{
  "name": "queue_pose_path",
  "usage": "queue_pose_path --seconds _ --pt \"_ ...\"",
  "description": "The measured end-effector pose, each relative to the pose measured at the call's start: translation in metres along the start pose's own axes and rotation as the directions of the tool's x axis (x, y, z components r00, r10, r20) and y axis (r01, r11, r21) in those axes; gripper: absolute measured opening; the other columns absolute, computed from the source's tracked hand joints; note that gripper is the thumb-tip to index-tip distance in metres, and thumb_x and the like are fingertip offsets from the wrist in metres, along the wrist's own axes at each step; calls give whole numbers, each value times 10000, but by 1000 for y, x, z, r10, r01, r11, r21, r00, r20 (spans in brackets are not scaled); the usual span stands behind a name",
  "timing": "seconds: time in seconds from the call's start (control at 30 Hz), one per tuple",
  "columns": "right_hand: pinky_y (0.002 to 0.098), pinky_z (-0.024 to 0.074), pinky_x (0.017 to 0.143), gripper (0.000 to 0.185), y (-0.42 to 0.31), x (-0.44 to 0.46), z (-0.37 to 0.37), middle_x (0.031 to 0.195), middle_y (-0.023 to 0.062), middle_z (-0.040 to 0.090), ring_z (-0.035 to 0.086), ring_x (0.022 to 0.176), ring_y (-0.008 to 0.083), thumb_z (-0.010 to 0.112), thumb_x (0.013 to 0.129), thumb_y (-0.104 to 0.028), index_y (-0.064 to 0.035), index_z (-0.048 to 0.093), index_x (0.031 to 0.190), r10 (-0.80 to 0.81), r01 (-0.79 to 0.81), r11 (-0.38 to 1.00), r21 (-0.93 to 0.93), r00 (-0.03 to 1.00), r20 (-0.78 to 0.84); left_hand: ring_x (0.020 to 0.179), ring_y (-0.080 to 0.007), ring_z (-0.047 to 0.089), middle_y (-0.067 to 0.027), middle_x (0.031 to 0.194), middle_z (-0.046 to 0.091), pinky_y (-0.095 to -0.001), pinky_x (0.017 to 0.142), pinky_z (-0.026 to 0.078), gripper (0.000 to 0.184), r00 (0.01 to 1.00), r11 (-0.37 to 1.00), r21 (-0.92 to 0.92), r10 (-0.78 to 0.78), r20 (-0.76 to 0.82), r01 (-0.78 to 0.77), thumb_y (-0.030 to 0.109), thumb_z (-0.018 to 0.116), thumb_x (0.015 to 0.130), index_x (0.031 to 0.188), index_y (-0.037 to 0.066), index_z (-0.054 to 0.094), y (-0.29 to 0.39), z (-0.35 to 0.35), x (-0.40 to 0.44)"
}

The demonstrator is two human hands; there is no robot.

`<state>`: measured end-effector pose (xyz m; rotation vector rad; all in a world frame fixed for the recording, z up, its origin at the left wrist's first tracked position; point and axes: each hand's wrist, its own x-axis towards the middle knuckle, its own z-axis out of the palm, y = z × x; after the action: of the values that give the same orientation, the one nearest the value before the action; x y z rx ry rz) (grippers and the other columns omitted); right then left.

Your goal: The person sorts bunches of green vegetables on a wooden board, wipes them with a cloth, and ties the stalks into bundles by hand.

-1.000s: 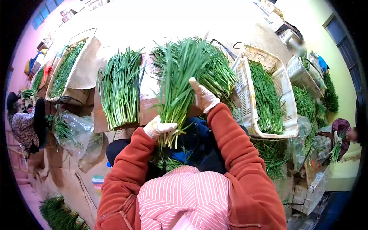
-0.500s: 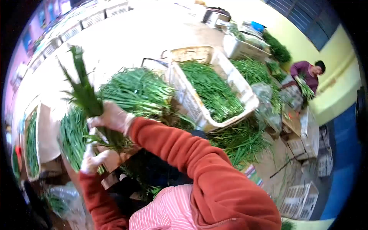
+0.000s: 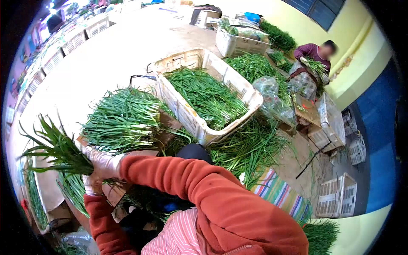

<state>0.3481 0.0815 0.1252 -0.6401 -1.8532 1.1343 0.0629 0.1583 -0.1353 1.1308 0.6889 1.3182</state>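
A bunch of long green stalks [image 3: 63, 151] points up and left, its lower part in my gloved hands. My right hand [image 3: 102, 163] is wrapped round it, and my left hand [image 3: 92, 185] is just below, partly hidden by the right one; its fingers are hard to make out. A large pile of green stalks [image 3: 123, 119] lies on a board beyond my right hand, cut ends toward the right. Below my hands, another row of stalks [image 3: 73, 189] lies partly covered by my left arm.
A white crate [image 3: 204, 136] of greens stands right of the pile. Loose stalks [image 3: 250, 146] and a striped sack [image 3: 282, 193] lie on the floor. Another person [image 3: 316, 55] holds greens at the upper right. More crates [image 3: 335, 197] stand at the right.
The view has swung toward the right side of the room. My hands and the bunch now appear further left, and the bunch leans left where it stood upright.
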Motion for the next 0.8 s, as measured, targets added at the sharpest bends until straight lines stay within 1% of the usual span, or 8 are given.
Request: queue_pose_path --seconds 0.17,0.27,0.33,0.37,0.4,0.47,0.63,0.8 --pt "379 360 983 999 36 23 32 1200 282 484 462 1151 374 750 595 -382 61 262 1346 19 -57 983 -175 977 -211 1100 -258 495 -117 1270 467 -398 956 415 499 956 927 -300 -271 -112 228 388 412 934 1296 45 397 88 51 -13" --pt "390 388 926 861 7 6 14 1132 263 509 495 1071 381 762 552 -320 32 376 1236 88 -94 995 -41 988 -126 1085 -239 515 -103 1254 491 -367 911 438 411 971 882 -447 -216 -105 148 276 405 945 1286 46 409 12 -109 13" --pt "401 410 879 755 3 5 5 1080 254 521 515 1013 388 763 529 -284 22 454 1146 82 -84 996 -17 990 -113 1075 -225 528 -94 1243 506 -346 881 453 362 971 395 -897 -205 126 200 202 400 952 1279 47 417 7 -85 60" --pt "395 397 896 782 3 6 3 1093 234 515 494 1043 377 763 513 -302 9 452 1160 39 -54 991 -124 992 -119 1033 -229 539 -96 1189 527 -345 853 459 360 984 801 -576 -174 35 162 236 433 935 1238 42 446 -10 -113 56" --pt "388 384 913 810 3 6 2 1105 213 508 472 1073 367 763 497 -320 -4 451 1174 0 -27 973 -228 993 -116 992 -233 550 -98 1136 547 -344 826 464 364 1000 945 326 -15 -16 19 270 466 917 1197 37 475 5 -58 24" --pt "360 354 958 892 21 18 16 1124 182 490 427 1130 354 760 461 -347 -26 435 1227 -206 110 888 -447 963 -173 908 -240 571 -101 1029 588 -342 771 475 389 990 723 678 126 65 -137 339 533 883 1115 27 533 53 24 0" --pt "382 339 969 919 -6 12 21 1231 221 452 416 1171 345 810 437 -275 -24 429 1234 -202 118 960 -254 921 -333 920 -240 561 -101 1035 583 -342 780 470 396 997 721 693 -46 64 -11 337 536 878 1122 25 523 124 141 -35" --pt "360 456 809 742 -18 16 27 951 150 618 581 882 290 787 556 -209 -44 458 1200 2 7 999 51 985 -175 987 -235 534 -98 1108 550 -343 827 458 391 972 756 644 -221 81 118 293 498 895 1181 28 473 137 182 -35"
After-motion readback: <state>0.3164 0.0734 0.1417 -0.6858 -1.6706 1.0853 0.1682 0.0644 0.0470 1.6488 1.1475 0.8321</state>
